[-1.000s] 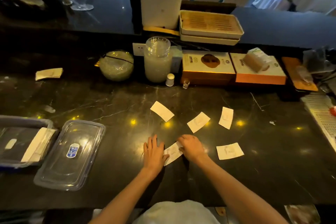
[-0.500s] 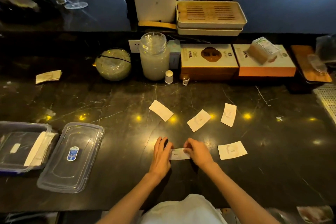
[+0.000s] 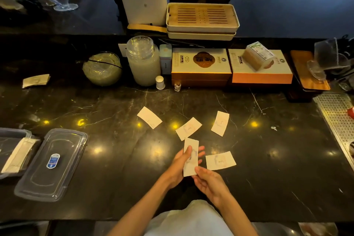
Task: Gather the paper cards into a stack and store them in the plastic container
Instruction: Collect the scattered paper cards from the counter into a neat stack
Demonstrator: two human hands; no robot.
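Observation:
My left hand (image 3: pixel 179 168) holds a white paper card (image 3: pixel 190 156) upright above the black counter, thumb across its face. My right hand (image 3: pixel 208 181) pinches the card's lower edge. Several more cards lie flat on the counter: one (image 3: pixel 220 160) just right of my hands, one (image 3: pixel 188 128) right above them, one (image 3: pixel 220 123) further right, one (image 3: pixel 149 117) to the upper left. The open plastic container (image 3: pixel 11 151) sits at the far left edge with cards (image 3: pixel 18 155) inside. Its clear lid (image 3: pixel 51 165) lies beside it.
A small stack of cards (image 3: pixel 36 80) lies at the far left back. A glass jar (image 3: pixel 143 60), a round glass bowl (image 3: pixel 102 68), two boxes (image 3: pixel 201 65) and stacked trays (image 3: pixel 202 18) line the back. A perforated metal tray (image 3: pixel 339 120) is at right.
The card that both hands pressed on the counter has been lifted off it and turned upright. My left hand now grips it, my right hand holds its lower end.

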